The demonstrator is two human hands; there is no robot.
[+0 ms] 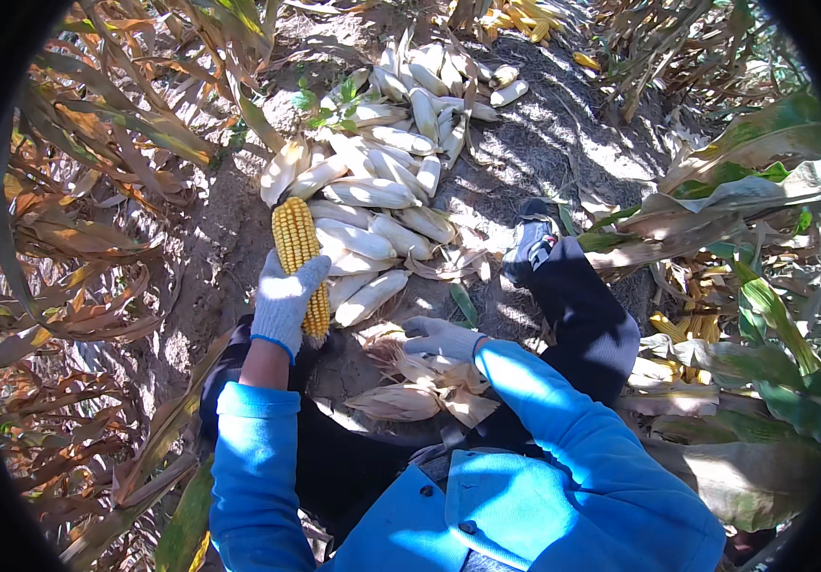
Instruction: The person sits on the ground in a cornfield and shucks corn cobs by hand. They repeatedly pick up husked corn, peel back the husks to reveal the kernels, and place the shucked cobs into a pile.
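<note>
My left hand, in a white knitted glove, grips a bare yellow ear of corn around its middle, upright in the picture. The ear's top end lies close to the heap of corn ears in pale husks. My right hand, gloved alike, is over loose dry husks between my legs. Its fingers are spread a little and point left; whether they touch the husks I cannot tell. One ear in its husk rests on the soil between my two hands.
Dry corn plants stand along the left, and broad leaves reach in from the right. Husked yellow ears lie at the top, with more at the right among leaves. My shoe is right of the heap.
</note>
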